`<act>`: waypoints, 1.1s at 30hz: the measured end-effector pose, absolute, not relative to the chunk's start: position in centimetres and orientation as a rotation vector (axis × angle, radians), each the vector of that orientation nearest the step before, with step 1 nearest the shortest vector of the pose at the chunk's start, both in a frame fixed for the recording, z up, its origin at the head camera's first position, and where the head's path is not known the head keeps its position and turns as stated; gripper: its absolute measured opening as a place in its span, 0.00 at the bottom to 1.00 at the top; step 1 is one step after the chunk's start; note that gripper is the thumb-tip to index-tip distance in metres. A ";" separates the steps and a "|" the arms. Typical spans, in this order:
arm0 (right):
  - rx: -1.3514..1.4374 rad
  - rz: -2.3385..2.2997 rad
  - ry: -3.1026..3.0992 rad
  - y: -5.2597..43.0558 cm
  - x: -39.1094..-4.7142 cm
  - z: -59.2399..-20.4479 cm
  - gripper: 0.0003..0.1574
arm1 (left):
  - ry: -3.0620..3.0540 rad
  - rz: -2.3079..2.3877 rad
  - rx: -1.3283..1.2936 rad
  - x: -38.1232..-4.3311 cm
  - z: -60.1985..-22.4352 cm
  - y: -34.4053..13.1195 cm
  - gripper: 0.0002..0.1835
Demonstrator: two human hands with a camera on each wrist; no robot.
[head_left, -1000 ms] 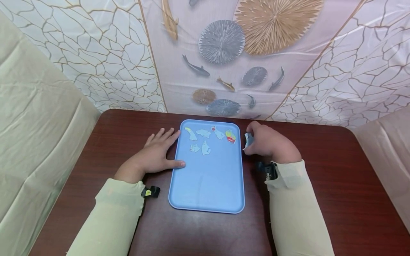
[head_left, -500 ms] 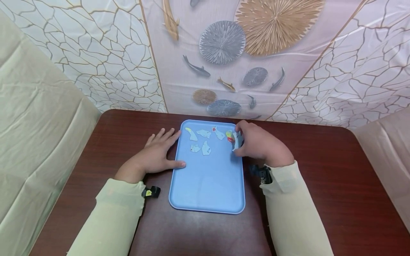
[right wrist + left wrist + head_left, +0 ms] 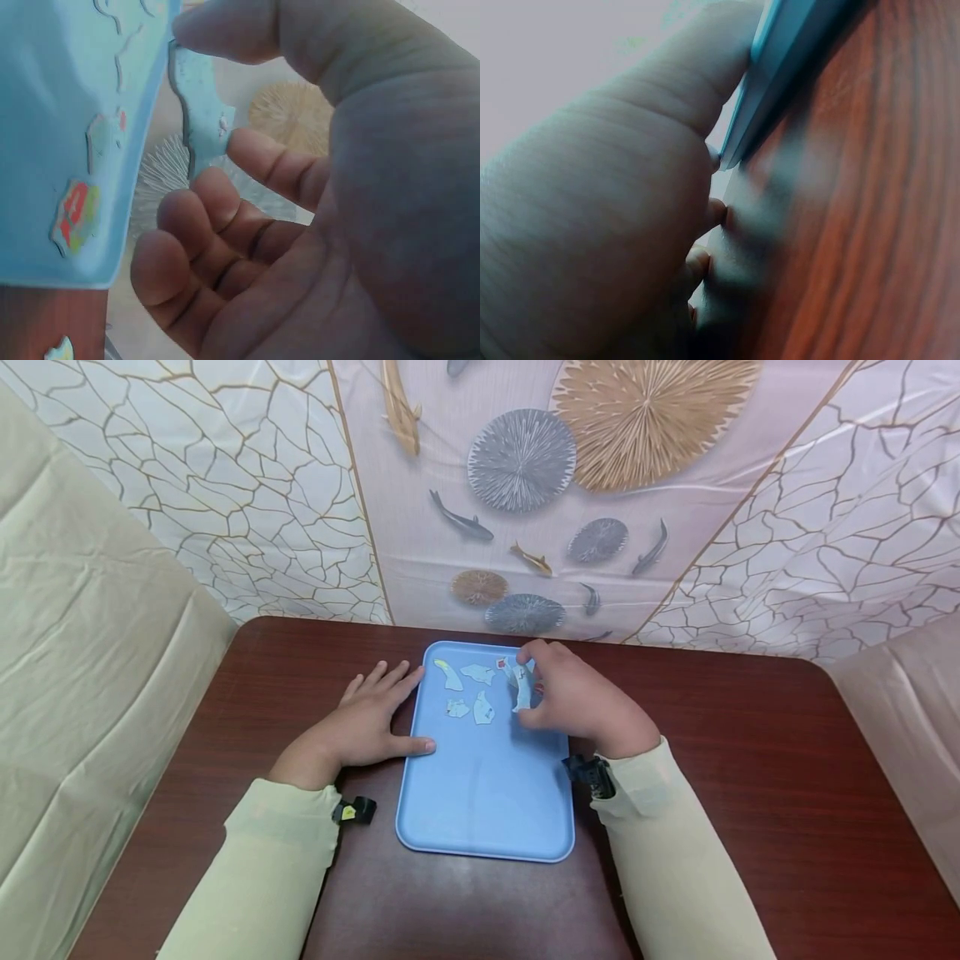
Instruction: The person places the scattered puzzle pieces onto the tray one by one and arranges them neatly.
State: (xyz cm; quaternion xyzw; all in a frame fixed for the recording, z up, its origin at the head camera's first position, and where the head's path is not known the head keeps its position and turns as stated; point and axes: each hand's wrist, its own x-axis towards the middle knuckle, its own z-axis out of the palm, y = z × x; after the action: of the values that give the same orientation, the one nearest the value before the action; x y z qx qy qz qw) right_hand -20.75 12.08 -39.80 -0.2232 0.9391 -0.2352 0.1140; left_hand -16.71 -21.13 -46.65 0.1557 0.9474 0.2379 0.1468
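Observation:
My right hand (image 3: 581, 693) is over the upper right of the blue tray (image 3: 480, 785), pinching a light blue puzzle piece (image 3: 522, 687) between thumb and fingers. The right wrist view shows this puzzle piece (image 3: 201, 105) upright, with a small dark mark. Behind the hand, a red and yellow piece (image 3: 75, 217) lies in the tray, mostly hidden in the head view. Other flat pieces lie nearby: a yellow-tipped one (image 3: 450, 675), a pale one (image 3: 477, 673), and two below (image 3: 483, 708). My left hand (image 3: 363, 718) lies spread at the tray's left edge, thumb on the rim.
The tray rests on a dark reddish-brown table (image 3: 750, 793). Patterned cloth (image 3: 525, 552) hangs behind the table's far edge, with pale cloth at both sides. Another small piece (image 3: 60, 349) shows on the table in the right wrist view.
My right hand has moved left from beside the tray to above it, carrying the puzzle piece over the red and yellow one. The left hand has stayed in place.

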 end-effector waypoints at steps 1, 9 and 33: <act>-0.660 -0.692 2.753 11.9 -20.7 -39.9 0.47 | 2.728 0.684 0.448 -16.7 -46.6 -21.1 0.67; -0.666 -0.660 2.725 11.1 -20.7 -40.9 0.49 | 2.727 0.687 0.444 -16.7 -46.6 -21.1 0.67; -0.631 -0.461 2.707 9.8 -20.8 -42.3 0.49 | 2.715 0.690 0.438 -16.7 -46.6 -21.1 0.67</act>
State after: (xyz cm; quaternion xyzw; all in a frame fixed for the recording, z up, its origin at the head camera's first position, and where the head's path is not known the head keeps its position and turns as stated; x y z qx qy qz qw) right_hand -20.81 9.77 -42.31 -0.2211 0.9482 -0.1616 0.1613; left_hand -16.73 -21.13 -46.55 0.1527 0.9463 0.2405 0.1525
